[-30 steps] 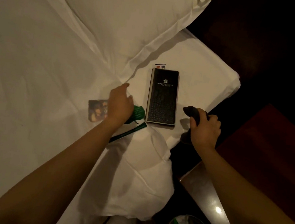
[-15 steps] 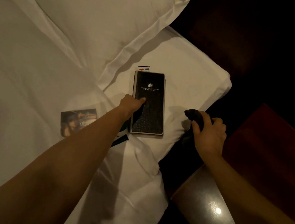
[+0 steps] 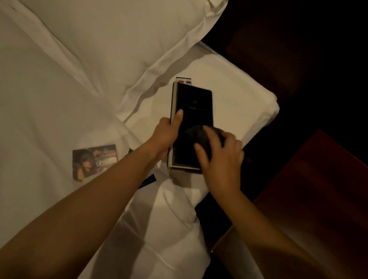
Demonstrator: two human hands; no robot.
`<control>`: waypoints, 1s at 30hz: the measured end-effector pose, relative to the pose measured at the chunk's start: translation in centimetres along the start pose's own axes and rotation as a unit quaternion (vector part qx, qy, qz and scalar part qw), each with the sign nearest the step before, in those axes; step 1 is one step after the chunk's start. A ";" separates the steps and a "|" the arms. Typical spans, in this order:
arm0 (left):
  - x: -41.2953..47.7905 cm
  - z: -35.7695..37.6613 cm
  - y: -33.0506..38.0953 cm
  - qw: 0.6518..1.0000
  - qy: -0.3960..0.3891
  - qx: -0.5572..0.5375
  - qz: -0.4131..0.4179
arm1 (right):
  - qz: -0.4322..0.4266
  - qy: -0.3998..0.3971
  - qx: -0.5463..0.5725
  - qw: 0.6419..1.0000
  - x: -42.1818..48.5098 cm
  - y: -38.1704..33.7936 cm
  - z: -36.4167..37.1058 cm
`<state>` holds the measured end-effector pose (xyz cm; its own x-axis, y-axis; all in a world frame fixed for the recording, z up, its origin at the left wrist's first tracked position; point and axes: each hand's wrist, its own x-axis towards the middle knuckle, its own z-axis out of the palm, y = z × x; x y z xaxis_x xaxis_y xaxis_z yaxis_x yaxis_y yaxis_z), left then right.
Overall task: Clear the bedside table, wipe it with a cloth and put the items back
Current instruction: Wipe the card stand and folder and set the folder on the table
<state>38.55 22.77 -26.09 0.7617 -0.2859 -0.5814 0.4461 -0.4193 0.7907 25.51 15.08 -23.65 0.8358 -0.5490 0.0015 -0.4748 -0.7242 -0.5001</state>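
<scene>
My left hand grips the black folder by its left edge, thumb on the cover. My right hand lies spread over the dark cloth, pressing it on the cover's near half. It is blurred, so the fingers may be slightly curled.

The folder sits on the bed near its right edge. A photo card lies further in on the sheet.

Progress, as I judge it: items are off the bedside table and I am wiping the folder. Putting things back remains. I cannot tell whether the table is wiped.

Hard to read:
- a small thing with red and blue marks, peeking from under the folder's far end
- a green scrap, mostly behind my left wrist
</scene>
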 end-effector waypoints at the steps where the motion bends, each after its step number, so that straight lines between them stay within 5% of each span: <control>1: -0.8 0.1 0.5 1.000 0.000 -0.010 0.015 | -0.025 -0.006 -0.013 1.000 -0.2 -0.8 0.0; 13: -7.2 0.6 0.7 0.993 -0.092 -0.027 0.072 | -0.039 0.029 -0.065 0.997 7.8 -1.0 -4.3; 30: -6.0 1.5 1.2 0.997 0.004 -0.057 0.045 | -0.005 0.015 -0.044 0.999 -3.4 -3.2 -2.0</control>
<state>33.81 22.67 -21.91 0.8048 -0.3106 -0.5058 0.4255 -0.2923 0.8564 23.63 18.41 -20.28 0.8322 -0.5536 0.0329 -0.4907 -0.7627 -0.4212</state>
